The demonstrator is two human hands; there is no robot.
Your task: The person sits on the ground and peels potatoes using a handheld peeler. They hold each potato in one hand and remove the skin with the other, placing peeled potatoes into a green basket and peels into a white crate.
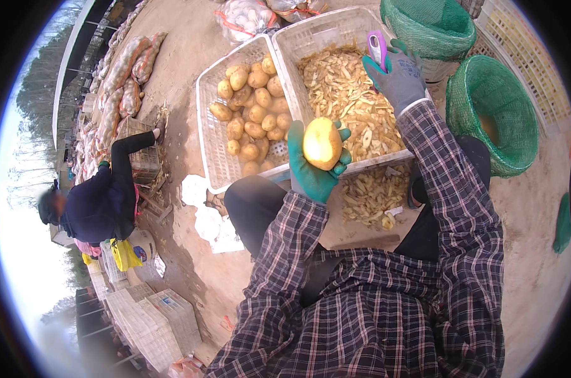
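In my left hand, gloved in green-coated fabric, rests a large potato. Pale yellow flesh shows over much of its front, and brownish skin is visible at the right side. My right hand, in a grey and green glove, grips a purple and white peeler above the right-hand crate. That plastic crate holds a deep layer of potato peelings. Left of it, a second crate contains several unpeeled potatoes, some apparently lying in cloudy water.
Two green mesh-lined tubs stand at my right. More peelings lie on the ground between my feet. A person sits farther left, near stacked crates and filled net sacks. Bagged produce lies beyond the crates.
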